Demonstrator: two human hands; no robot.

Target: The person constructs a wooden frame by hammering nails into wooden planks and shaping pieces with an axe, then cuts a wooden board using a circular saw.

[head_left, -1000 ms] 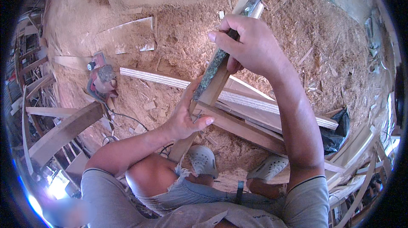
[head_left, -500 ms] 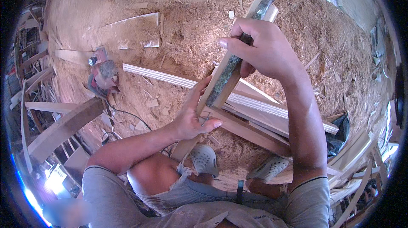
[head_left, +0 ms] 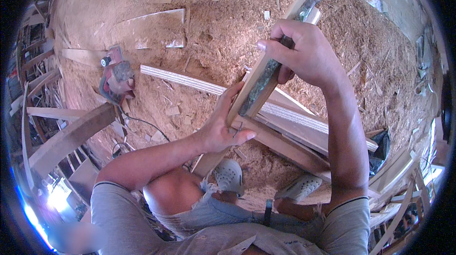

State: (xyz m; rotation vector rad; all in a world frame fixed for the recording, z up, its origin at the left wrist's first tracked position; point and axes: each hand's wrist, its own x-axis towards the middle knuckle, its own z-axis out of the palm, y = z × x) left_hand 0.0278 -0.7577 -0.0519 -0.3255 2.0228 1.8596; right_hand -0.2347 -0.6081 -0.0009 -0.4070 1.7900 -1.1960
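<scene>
My right hand (head_left: 306,50) is wrapped round a dark, green-flecked metal bar (head_left: 261,88) with a rounded knob at its far end. The bar slants along a pale wooden strip (head_left: 251,83), its lower tip close to a corner where a second wooden piece (head_left: 290,146) meets it. On the near side, my left hand (head_left: 219,129) steadies that corner, fingers closed round the strip's outer edge and thumb pointing right. Thin metal nails (head_left: 239,127) stick out by the left thumb; their exact number is hard to make out.
A red and grey power planer (head_left: 118,80) with a black cord lies on the sawdust to the left. A long layered board (head_left: 183,79) runs beneath the frame. Curved timber (head_left: 71,136) stands at the left, more offcuts (head_left: 403,169) at the right. My clog-shod feet (head_left: 229,178) are below.
Both hands, the bar and the wooden pieces appear slightly further right, as does much of the scene. Each hand keeps its hold.
</scene>
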